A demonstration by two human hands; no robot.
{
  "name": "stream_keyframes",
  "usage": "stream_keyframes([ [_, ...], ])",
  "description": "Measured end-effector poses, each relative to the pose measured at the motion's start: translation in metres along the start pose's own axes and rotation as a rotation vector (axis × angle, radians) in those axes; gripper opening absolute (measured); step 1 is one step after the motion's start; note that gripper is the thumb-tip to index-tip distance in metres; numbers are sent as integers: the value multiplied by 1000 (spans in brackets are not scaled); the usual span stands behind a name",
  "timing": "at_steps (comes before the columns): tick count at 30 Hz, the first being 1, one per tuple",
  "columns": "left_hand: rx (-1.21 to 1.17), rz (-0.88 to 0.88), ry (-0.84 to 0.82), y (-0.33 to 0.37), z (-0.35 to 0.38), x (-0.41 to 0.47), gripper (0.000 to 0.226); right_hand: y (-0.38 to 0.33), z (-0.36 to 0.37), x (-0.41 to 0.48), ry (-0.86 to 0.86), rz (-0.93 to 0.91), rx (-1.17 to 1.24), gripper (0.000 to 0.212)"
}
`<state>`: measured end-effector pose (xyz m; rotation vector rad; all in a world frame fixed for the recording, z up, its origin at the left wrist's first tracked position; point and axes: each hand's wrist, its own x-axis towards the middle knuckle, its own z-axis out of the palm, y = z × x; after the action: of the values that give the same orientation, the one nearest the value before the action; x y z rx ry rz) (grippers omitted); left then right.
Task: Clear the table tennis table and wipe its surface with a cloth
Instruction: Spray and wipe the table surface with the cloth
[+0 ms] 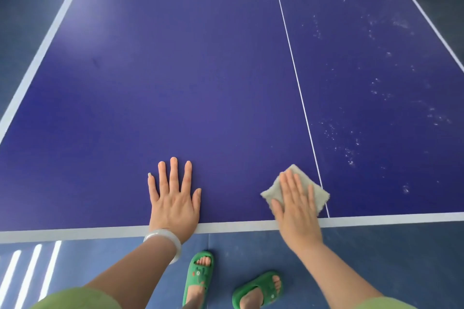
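Two hands lie flat, fingers straight, on the blue worktop [200, 70]: left hand [173, 198] bare, right hand [296, 206] pressing the cloth [319, 195] beside the centre line [293, 65].

We see a blue bench [200, 70] with white edges and a thin white centre line. Near its front edge lie a flat left hand [173, 198] and a pale cloth [271, 193] touching the line, under the right hand [296, 206]. Whitish specks [351, 155] dot the right half.
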<state>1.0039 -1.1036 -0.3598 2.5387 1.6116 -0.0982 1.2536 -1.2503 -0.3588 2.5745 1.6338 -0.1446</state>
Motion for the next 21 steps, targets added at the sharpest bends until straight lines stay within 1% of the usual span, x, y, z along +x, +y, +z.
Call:
stream_keyframes([
  [2,6,2,6,0,1,0,65,31,-2,12,-36,198,19,70],
  [4,9,-2,6,0,1,1,66,29,-6,24,-44,375,81,71],
  [5,10,-3,5,0,1,1,66,17,-8,28,-38,421,110,70],
  [6,10,-3,6,0,2,1,66,0,-10,28,-20,404,135,68],
  [7,10,-5,8,0,2,1,66,-19,-11,26,-1,318,156,66],
  [10,29,-4,7,0,3,2,66,-62,-10,23,-33,-92,95,66],
  [11,40,-3,3,0,3,2,66,-66,-12,32,-50,-169,93,66],
  [14,61,-12,-11,0,3,3,66,-65,-26,74,-111,-317,104,66],
  [16,74,-25,-25,0,3,5,66,-55,-33,105,-179,-376,107,64],
  [17,81,-27,-36,0,2,5,66,-45,-34,117,-187,-346,102,64],
  [18,85,-28,-44,0,2,6,67,-30,-33,127,-184,-273,100,65],
  [21,71,-37,-52,-1,3,5,67,27,-24,130,-137,119,115,67],
])
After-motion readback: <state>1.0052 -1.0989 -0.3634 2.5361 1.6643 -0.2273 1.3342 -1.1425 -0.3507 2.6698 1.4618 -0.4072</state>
